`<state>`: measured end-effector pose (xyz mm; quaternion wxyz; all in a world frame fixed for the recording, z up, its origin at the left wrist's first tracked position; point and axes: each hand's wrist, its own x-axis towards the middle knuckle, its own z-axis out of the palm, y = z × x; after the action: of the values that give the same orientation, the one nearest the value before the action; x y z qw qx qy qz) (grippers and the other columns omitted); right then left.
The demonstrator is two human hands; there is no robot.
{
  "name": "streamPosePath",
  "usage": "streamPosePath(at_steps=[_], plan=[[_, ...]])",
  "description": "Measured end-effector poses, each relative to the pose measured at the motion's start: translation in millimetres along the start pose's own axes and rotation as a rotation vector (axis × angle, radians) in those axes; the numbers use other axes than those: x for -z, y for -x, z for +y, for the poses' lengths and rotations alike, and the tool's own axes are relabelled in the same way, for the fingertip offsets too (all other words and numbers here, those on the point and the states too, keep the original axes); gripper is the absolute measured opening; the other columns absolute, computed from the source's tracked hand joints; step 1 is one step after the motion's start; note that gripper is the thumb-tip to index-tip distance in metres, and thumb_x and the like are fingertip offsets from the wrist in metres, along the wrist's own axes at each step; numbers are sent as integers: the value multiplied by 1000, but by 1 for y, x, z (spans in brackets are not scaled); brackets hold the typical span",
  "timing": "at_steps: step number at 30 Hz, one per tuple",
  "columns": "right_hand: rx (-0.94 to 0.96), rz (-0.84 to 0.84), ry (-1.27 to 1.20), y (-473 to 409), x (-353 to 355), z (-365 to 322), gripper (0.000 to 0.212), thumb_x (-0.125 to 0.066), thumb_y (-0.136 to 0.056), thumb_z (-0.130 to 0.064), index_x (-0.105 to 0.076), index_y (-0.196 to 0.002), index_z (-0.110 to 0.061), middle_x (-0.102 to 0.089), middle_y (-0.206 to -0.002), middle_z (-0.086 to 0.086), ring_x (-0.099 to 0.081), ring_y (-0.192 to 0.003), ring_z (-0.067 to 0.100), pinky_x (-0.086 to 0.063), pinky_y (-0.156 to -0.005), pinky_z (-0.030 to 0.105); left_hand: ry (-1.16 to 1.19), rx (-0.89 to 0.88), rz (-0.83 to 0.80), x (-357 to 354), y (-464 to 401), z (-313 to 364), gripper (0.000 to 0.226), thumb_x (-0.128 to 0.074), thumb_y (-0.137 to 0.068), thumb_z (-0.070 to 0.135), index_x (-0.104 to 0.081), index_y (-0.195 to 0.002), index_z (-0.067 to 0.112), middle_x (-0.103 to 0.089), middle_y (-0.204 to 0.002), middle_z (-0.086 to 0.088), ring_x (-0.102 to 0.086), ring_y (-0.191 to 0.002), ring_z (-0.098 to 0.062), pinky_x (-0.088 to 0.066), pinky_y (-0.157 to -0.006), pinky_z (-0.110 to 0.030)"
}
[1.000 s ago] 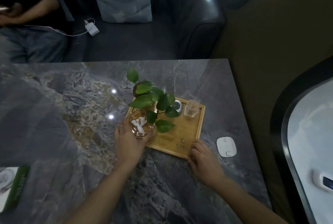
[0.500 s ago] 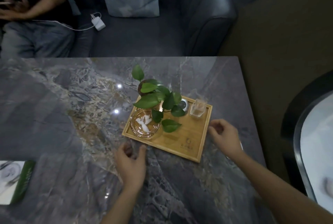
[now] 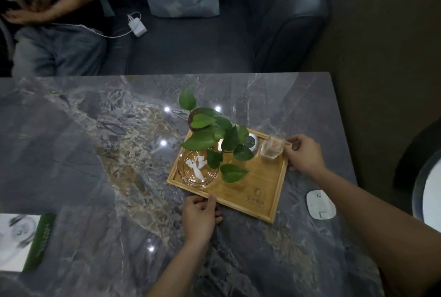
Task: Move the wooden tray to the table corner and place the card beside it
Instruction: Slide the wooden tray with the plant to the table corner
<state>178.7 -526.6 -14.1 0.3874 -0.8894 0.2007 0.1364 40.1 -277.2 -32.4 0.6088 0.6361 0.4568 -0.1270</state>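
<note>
Marble table: one grey veined marble tabletop (image 3: 71,153), far right corner lying bare, well beyond the load.
Tray: one rectangular wooden tray (image 3: 257,177) sitting mid-right on the tabletop, short of that corner.
Card: one green-edged white card (image 3: 21,241) lying at the left edge, well apart.
Hands: left hand (image 3: 200,218) curling on the near rim; right hand (image 3: 304,154) gripping the far right corner rim.
Load: one leafy green plant (image 3: 214,139), one round glass ashtray (image 3: 198,169), one small clear glass cup (image 3: 272,150).
Tip: probably sliding flat, both hands pushing evenly, keeping the plant upright.
</note>
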Motion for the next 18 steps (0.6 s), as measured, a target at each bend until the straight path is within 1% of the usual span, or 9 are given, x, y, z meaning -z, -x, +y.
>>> streamPosePath(at_steps=[2, 3, 6, 9, 11, 14, 16, 18], plan=[[-8, -10, 18, -3, -1, 0, 12, -64, -90, -18, -64, -95, -7, -61, -69, 7, -68, -52, 26, -59, -44, 41, -24, 4, -8, -1, -1, 1, 23, -67, -95, 20, -51, -102, 5, -73, -85, -20, -72, -62, -26, -61, -55, -35], [-8, -12, 21, -4, -1, 0, 11, -64, -90, -16, -64, -94, -6, -61, -69, 8, -68, -53, 27, -59, -44, 42, -39, 3, -10, -2, -2, 1, 23, -66, -95, 19, -51, -103, 4, -73, -85, -20, -73, -63, -26, -61, -56, -35], [-2, -8, 38, -8, -3, 1, 4, -63, -86, -13, -63, -87, -9, -62, -68, 9, -68, -54, 29, -59, -45, 47, -55, -19, -5, -4, -2, 5, 14, -63, -96, 14, -51, -99, 8, -72, -89, -20, -74, -65, -26, -62, -59, -34], [-14, -24, 22, -9, -3, -2, 1, -63, -84, -9, -62, -84, -9, -62, -65, 9, -68, -53, 31, -59, -44, 47, -48, -32, 5, -5, -2, 6, 11, -62, -96, 11, -52, -98, 9, -71, -92, -21, -73, -62, -24, -62, -59, -34], [-20, -44, 5, -8, -2, -3, 2, -63, -85, -7, -61, -86, -6, -62, -64, 9, -68, -51, 31, -59, -42, 45, -48, -38, 8, -5, -2, 7, 10, -61, -96, 9, -52, -98, 10, -71, -92, -22, -73, -62, -25, -63, -62, -37], [-27, -58, 5, -6, 0, -4, 4, -63, -86, -7, -60, -87, -5, -62, -65, 11, -68, -50, 29, -58, -40, 39, -83, -51, 23, -7, -2, 8, 12, -61, -96, 9, -52, -93, 16, -72, -89, -17, -73, -59, -24, -64, -67, -43], [-32, -67, -1, -4, 1, -2, 6, -64, -87, -9, -60, -89, -5, -62, -67, 11, -67, -50, 27, -56, -39, 34, -107, -61, 38, -7, -2, 10, 14, -61, -96, 10, -50, -91, 18, -72, -88, -17, -72, -55, -23, -65, -66, -46], [-40, -64, -7, -2, 3, 0, 9, -66, -87, -11, -59, -89, -5, -62, -67, 10, -67, -49, 25, -54, -37, 30, -118, -68, 26, -8, -4, 13, 11, -60, -96, 10, -50, -93, 16, -72, -89, -18, -71, -53, -22, -65, -66, -48]])
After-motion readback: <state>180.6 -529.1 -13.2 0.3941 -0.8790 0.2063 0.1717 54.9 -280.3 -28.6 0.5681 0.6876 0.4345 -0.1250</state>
